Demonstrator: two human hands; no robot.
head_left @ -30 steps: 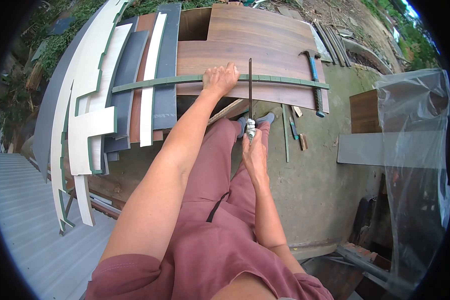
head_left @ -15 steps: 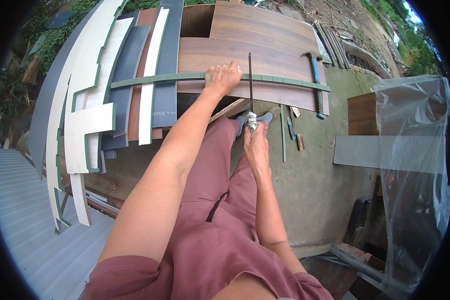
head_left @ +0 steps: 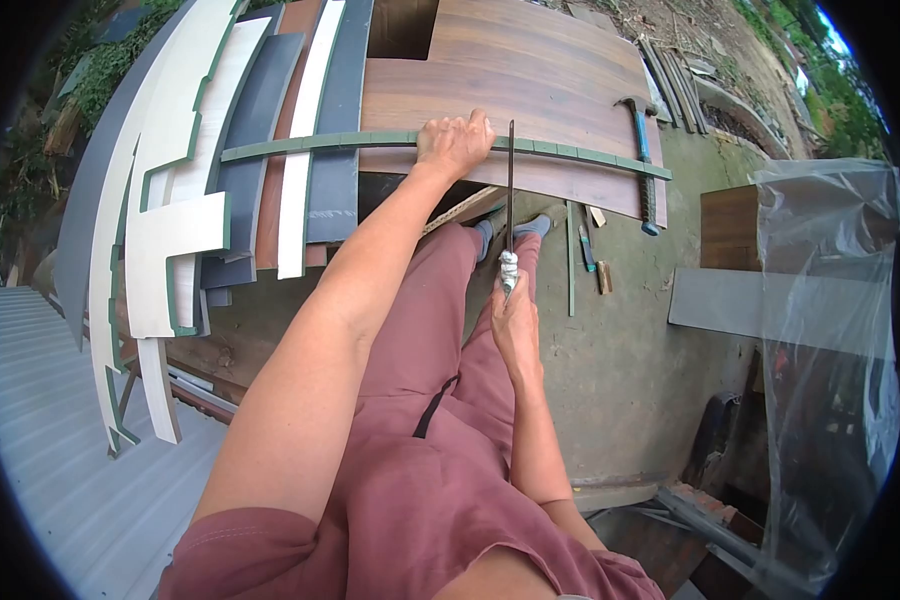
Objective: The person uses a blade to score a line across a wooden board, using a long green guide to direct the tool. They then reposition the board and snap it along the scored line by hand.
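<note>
A long, narrow green strip [head_left: 370, 140] lies across the boards, with evenly spaced marks along it. My left hand [head_left: 455, 145] is closed over the strip near its middle, pressing it against the wood-grain board [head_left: 530, 80]. My right hand [head_left: 515, 320] grips the wrapped, whitish handle of a handsaw [head_left: 511, 200], whose thin blade shows edge-on. The blade crosses the strip just right of my left hand, its tip pointing away from me. Whether its teeth have cut into the strip cannot be seen. A blue-and-black hammer [head_left: 642, 150] rests across the strip's right end.
White boards with notched edges [head_left: 180, 235] and grey panels [head_left: 260, 110] are stacked at left. On the concrete floor lie a thin green strip [head_left: 571, 260], a utility knife [head_left: 586, 250] and small wood offcuts [head_left: 605, 278]. Clear plastic sheeting [head_left: 830, 230] hangs over panels at right.
My right hand has drawn the saw back toward my body, so less of the blade reaches past the strip. My left hand keeps its hold. The whole view has shifted slightly.
</note>
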